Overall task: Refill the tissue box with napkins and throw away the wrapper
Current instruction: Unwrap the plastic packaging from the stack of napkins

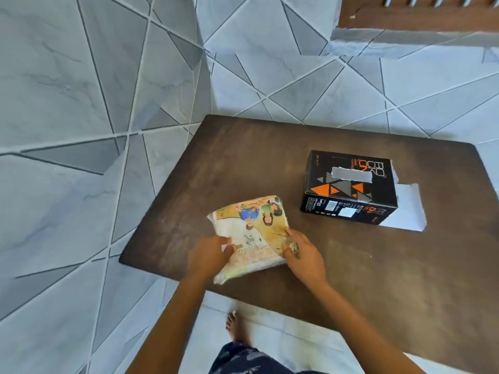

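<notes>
A napkin pack (253, 230) in a yellow printed wrapper lies on the dark wooden table (378, 279) near its left front edge. My left hand (209, 253) grips the pack's near left corner. My right hand (303, 253) pinches the wrapper at the near right corner, with a bunched bit of wrapper between the fingers. The black tissue box (348, 187) with orange and grey triangles stands to the right and further back, its top slot showing grey. Its white end flap (405, 209) lies folded out on the table at the right.
The table stands on a grey and white tiled floor (81, 103). A wooden piece of furniture (418, 14) is at the top right. My bare foot (237, 330) and patterned clothing show under the table's near edge.
</notes>
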The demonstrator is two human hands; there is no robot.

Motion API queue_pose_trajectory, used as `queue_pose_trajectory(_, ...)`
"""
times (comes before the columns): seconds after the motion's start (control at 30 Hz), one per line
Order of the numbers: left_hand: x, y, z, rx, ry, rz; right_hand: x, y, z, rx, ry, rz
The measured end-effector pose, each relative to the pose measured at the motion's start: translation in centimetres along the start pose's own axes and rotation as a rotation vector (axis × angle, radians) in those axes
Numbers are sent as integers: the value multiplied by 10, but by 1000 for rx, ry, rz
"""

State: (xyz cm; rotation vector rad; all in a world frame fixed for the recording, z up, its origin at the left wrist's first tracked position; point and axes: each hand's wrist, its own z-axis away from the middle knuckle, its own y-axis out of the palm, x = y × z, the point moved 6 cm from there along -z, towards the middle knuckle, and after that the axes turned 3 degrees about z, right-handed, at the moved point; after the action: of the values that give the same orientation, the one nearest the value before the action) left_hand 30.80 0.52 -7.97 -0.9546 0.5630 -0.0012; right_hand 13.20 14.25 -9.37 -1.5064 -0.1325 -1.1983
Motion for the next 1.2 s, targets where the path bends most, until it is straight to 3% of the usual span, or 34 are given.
queue_pose_trajectory(0.1, -23, 34, 44, -17, 51, -219, -23, -27, 28, -52, -13, 36)
queue_pose_trajectory(0.3, -90, 107, 103, 91, 164, -261, -57, -70, 83, -184, -68, 186)
queue_pose_trajectory(0.47, -140, 137, 128, 138, 283, -295, -69, -73, 101, -21, -161, 214)
queue_pose_trajectory(0.53, -145, 130, 126, 103, 281, -231, -77, -72, 102, 20, -160, 267)
queue_pose_trajectory(0.67, -140, 91, 108, -159, 306, -148, -86, -76, 105, 45, -177, 370)
queue_pose_trajectory(0.87, -128, 113, 83, 131, 341, -237, -85, -86, 101, -59, -91, 431)
queue_pose_trajectory(1.03, -122, 122, 77, 133, 351, -257, -82, -92, 88, -77, -21, 372)
queue_pose_trajectory(1.2, -131, 121, 77, 51, 396, -472, -80, -103, 75, -85, 16, 334)
